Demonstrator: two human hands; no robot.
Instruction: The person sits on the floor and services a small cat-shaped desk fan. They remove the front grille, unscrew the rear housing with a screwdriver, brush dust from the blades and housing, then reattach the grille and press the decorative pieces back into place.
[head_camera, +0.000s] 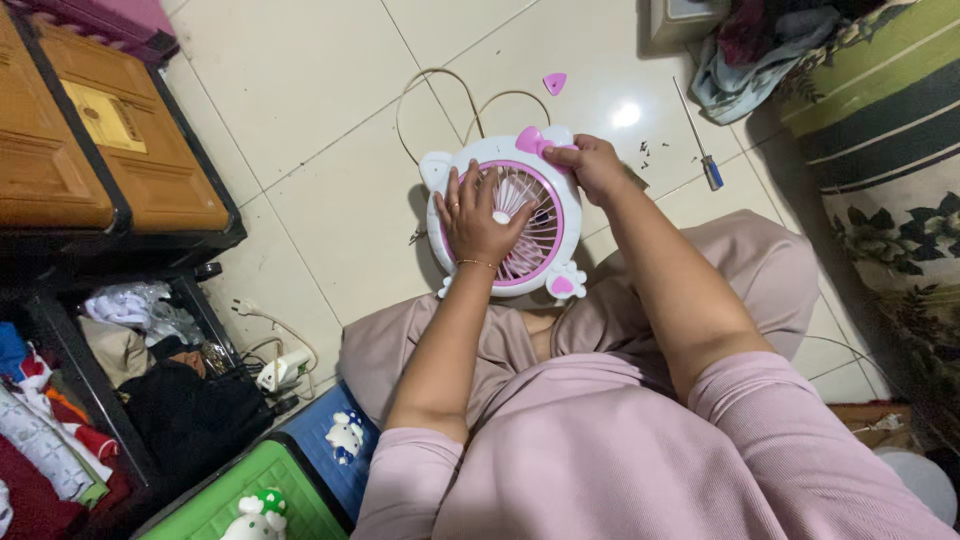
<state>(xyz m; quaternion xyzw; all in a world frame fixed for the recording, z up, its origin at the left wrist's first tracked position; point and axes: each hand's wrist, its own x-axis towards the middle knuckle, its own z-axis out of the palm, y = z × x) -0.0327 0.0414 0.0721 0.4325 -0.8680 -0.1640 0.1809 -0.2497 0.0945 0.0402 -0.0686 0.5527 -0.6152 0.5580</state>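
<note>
A seated person is handling a small white and pink fan (545, 240) lying on a tiled floor (330, 150).

The left hand (480, 220) is pressing flat on the fan's round pink grille, fingers spread apart. The right hand (592, 165) is pinching the fan's upper rim beside a pink bow, fingers together. A screwdriver (697, 135) and loose screws (652, 152) are lying nearby on the right.

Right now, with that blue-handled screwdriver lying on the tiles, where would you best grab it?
Take the screwdriver by its blue handle, the thicker end lying nearest the person's knee, and come from above. It lies flat on the floor with bare tile either side, while the thin metal shaft offers little to pinch. The right hand is closest.
</note>
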